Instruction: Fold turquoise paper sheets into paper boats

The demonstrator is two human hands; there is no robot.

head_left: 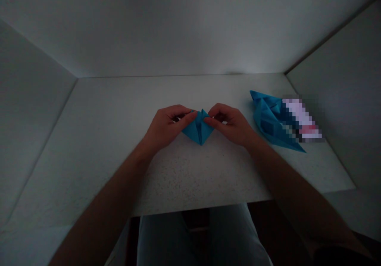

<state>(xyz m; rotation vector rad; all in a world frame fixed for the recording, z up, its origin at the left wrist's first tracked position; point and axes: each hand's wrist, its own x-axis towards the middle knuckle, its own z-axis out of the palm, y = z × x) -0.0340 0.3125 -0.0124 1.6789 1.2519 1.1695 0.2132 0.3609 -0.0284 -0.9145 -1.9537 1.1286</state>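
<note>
A small folded piece of blue paper [199,130] lies on the white table [119,139], its point aimed at me. My left hand [166,126] pinches its upper left edge with fingers curled. My right hand [230,125] pinches the upper right edge the same way. Both hands meet over the top of the fold. The light is dim.
To the right lie finished blue paper boats [272,121] in a pile, partly under a blurred-out patch. White walls close in the table at the back, left and right. The table's front edge runs just above my lap.
</note>
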